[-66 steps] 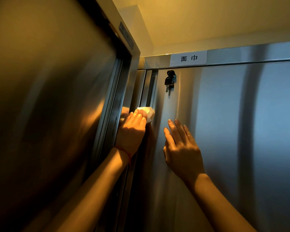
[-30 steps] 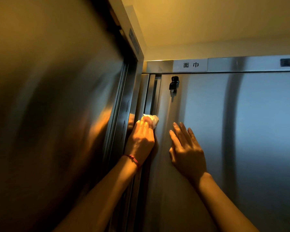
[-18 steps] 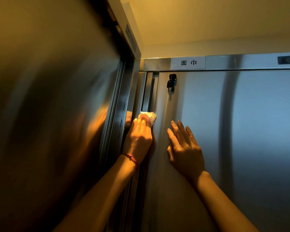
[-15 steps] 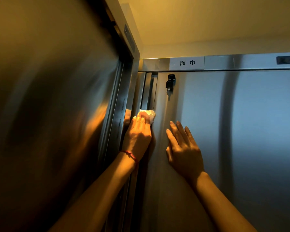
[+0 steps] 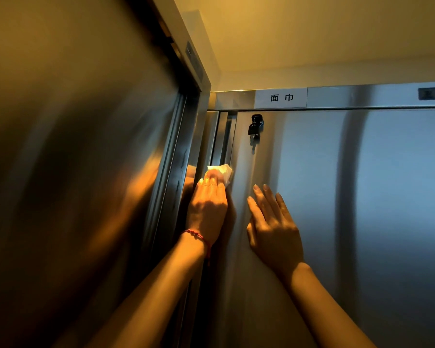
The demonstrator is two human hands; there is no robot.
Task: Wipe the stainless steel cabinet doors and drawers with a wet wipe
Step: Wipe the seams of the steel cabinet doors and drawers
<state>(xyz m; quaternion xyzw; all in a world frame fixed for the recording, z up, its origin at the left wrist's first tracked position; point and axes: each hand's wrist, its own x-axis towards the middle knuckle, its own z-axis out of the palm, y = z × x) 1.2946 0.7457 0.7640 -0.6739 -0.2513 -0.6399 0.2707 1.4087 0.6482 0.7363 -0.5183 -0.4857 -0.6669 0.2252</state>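
Up high, crumpled white wet wipe (image 5: pixel 221 172) under left hand (image 5: pixel 207 207).

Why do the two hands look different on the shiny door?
The left hand presses a white wet wipe on the cabinet door edge; the right hand lies flat with nothing under it. The left wrist wears a red string; the right is bare. Both touch the door.

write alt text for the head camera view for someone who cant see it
A person's left hand presses a white wet wipe against the left edge of a stainless steel cabinet door, while the right hand rests flat on the door. A black key hangs in the lock above, under a white label.
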